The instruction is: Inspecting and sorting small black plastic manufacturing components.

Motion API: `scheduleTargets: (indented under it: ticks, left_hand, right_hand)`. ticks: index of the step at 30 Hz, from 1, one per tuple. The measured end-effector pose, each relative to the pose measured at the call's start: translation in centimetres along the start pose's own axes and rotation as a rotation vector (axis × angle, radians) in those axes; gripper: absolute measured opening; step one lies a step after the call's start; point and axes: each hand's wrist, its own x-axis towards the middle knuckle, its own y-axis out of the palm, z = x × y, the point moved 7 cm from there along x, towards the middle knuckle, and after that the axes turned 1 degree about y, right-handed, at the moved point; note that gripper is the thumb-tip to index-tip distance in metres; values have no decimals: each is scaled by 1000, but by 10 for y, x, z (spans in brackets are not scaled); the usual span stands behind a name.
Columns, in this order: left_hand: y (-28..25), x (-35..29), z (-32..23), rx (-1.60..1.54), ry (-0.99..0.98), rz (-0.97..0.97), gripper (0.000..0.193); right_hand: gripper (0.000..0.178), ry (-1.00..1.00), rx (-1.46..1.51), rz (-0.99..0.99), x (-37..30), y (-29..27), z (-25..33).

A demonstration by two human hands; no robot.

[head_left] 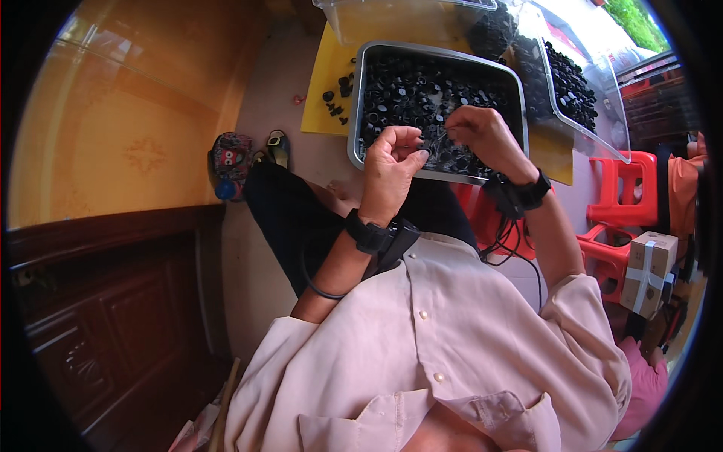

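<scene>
Both of my hands are over the near part of a metal tray [357, 90] filled with small black parts [399, 90], some ring-shaped or cap-like. My left hand [390, 166] is closed, its thumb and fingers bent around what looks like a small black part at the fingertips. A short way to the right, my right hand [486, 135] is curled with its fingertips pinched together. Whatever sits in that pinch is too small to make out. Below the hands, clear thin pieces [454, 157] lie among the black ones. Black bands circle both wrists.
Loose black parts [331, 105] lie on a yellow board [320, 79] left of the tray. A clear bin [553, 98] with more black parts stands at the right, another clear bin [407, 22] behind. Red stools [629, 188] and a taped cardboard box [649, 273] are farther right.
</scene>
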Motion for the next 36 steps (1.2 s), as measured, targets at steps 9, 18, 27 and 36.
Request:
scheduleTargets:
  ticks: [9, 18, 27, 36]
  left_hand:
    - [14, 4, -1, 300, 159, 6, 11]
    - [19, 6, 7, 208, 91, 12, 11]
    - [26, 11, 1, 374, 104, -16, 8]
    - [26, 14, 5, 207, -34, 47, 9]
  right_hand:
    - [9, 29, 367, -91, -25, 16, 8]
    - [11, -134, 225, -256, -31, 12, 13]
    - [17, -221, 5, -293, -37, 4, 29]
    - [12, -129, 333, -273, -33, 10, 8]
